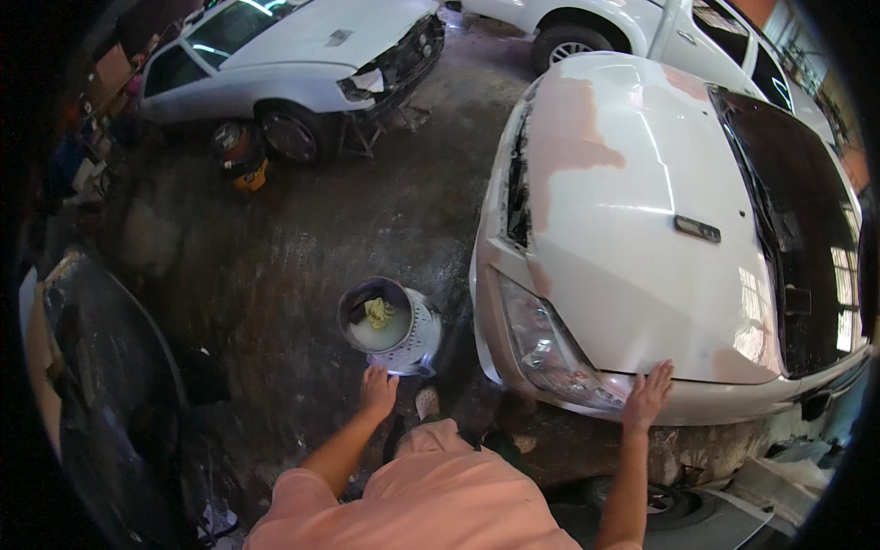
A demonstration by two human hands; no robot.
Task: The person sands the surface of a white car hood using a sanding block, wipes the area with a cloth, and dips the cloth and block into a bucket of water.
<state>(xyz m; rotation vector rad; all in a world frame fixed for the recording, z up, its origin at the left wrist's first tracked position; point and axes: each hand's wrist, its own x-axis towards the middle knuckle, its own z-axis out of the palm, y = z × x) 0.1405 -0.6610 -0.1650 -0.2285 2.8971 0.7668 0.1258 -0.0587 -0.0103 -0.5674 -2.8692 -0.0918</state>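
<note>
My right hand (649, 396) lies with fingers stretched out at the edge of the white car's hood (642, 312), just behind the headlight (541, 353). It holds nothing. My left hand (378, 392) hangs low in front of a round bucket (417, 335) with a pale, hole-patterned outside. Its fingers point toward the bucket and look extended; I cannot tell whether they touch it. Inside the bucket, a yellow-green cloth (378, 313) rests in cloudy liquid. A dark oblong block (697, 227) sits on the hood, out of reach of both hands.
Pinkish patches (573, 137) mark the hood's front. A second white car (293, 55) with its front stripped stands far left, beside a black-and-orange shop vacuum (241, 156). A white pickup (587, 27) is behind. Dark panels (110, 339) lean at left; a wheel (655, 500) lies near right.
</note>
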